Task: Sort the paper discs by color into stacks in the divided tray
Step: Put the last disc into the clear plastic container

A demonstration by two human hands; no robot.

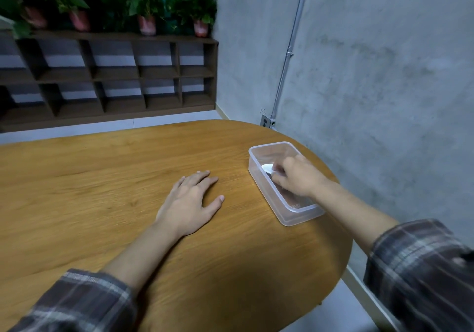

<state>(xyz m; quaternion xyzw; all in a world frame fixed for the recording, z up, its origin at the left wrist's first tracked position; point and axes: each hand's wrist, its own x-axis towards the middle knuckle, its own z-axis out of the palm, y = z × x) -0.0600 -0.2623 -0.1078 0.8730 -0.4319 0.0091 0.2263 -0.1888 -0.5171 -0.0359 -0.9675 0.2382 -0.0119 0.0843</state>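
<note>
A clear plastic tray (266, 186) sits on the right part of the wooden table (102, 177). My right hand (298, 177) reaches down into it, and its curled fingers pinch a white paper disc (267, 168) inside the tray. Darker discs (292, 198) show blurred under my wrist at the tray's near end. No divider can be made out. My left hand (191, 202) lies flat on the bare table left of the tray, fingers straight, holding nothing.
The table's rounded right edge (343, 229) runs close to a grey concrete wall (384, 100). A dark wooden shelf unit (115, 75) with potted plants (146, 6) on top stands beyond the table's far edge.
</note>
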